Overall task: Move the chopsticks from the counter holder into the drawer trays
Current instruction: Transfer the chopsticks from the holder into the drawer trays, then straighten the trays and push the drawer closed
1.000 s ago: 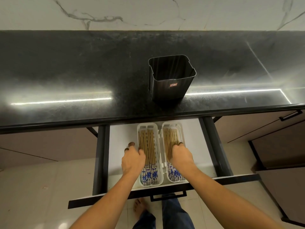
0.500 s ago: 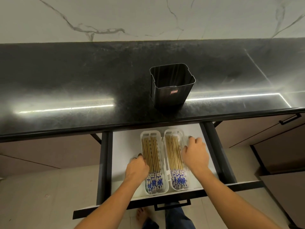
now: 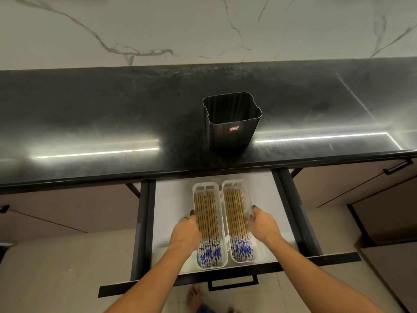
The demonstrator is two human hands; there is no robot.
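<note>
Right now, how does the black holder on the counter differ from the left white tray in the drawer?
The black ribbed holder stands upright on the dark counter; the left white plastic tray lies flat in the open drawer. The tray holds wooden chopsticks; the holder shows none. Both are open-topped.

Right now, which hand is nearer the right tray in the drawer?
Right. The right hand holds the right tray by its outer wall; the left hand is farther off, holding the outer wall of the left tray beside it.
</note>
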